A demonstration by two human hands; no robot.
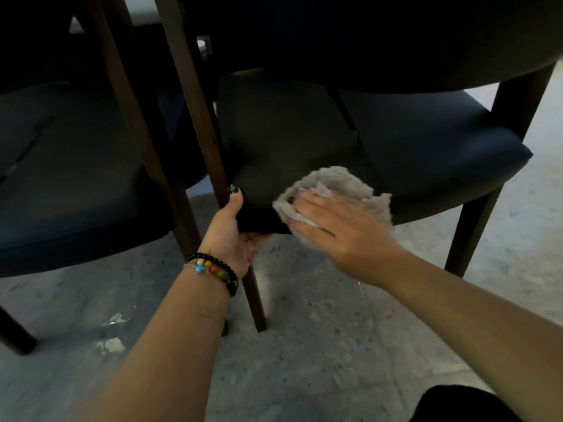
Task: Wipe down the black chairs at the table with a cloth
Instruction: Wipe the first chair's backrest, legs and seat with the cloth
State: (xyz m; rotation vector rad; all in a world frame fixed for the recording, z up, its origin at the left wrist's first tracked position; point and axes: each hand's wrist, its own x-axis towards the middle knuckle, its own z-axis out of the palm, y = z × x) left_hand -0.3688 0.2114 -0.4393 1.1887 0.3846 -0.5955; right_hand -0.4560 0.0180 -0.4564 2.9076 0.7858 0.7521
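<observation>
A fluffy grey cloth lies bunched on the front edge of the black chair at frame centre, pressed flat by the right hand with straight fingers. The left hand curls round the seat's front corner beside a wooden leg. Bare speckled floor spreads below.

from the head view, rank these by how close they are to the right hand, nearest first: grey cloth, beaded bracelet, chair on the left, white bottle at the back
1. grey cloth, directly under the right hand, pressed on the seat edge.
2. beaded bracelet, on the left wrist, just left of and below it.
3. chair on the left, across the wooden legs.
4. white bottle, far back, top of view.
</observation>
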